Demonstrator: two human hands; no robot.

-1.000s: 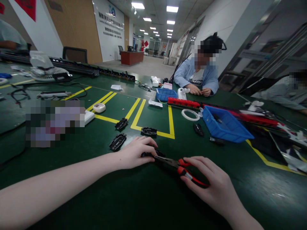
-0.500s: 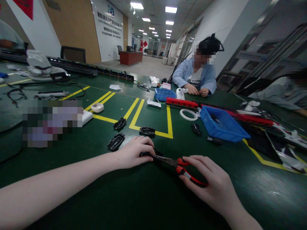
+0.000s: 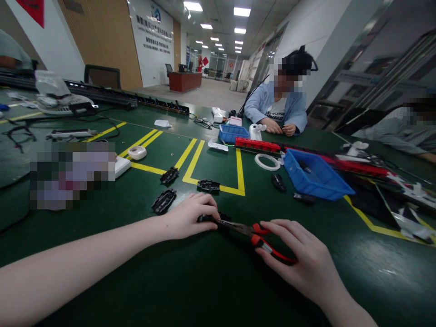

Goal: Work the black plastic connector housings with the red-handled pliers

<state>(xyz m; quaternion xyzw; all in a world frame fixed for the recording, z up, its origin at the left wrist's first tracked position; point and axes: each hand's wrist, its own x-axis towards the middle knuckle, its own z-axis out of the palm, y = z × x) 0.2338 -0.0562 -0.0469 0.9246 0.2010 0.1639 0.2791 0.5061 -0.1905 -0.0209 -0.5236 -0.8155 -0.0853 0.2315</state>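
Note:
My left hand (image 3: 192,215) is closed over a black plastic part (image 3: 205,218), pressing it near the green table top; the fingers cover much of it. My right hand (image 3: 303,254) grips red-and-black handled needle-nose pliers (image 3: 254,230), whose handles are spread somewhat. The jaws of the pliers reach left to the black part beside my left fingertips; I cannot tell whether they pinch it. Beyond my left hand lie several black plastic shells, among them one shell (image 3: 164,201) at the left and another shell (image 3: 208,185) on the yellow tape.
A blue bin (image 3: 316,177) with black pieces inside stands at the right, a black part (image 3: 278,182) left of it. A white ring (image 3: 267,161) and a red strip (image 3: 257,145) lie farther back. Across the table sits a person (image 3: 275,109). A white round case (image 3: 137,152) is at left.
Both hands and the pliers hold nearly the same place. The whole view has shifted very slightly; nothing has been taken up or let go.

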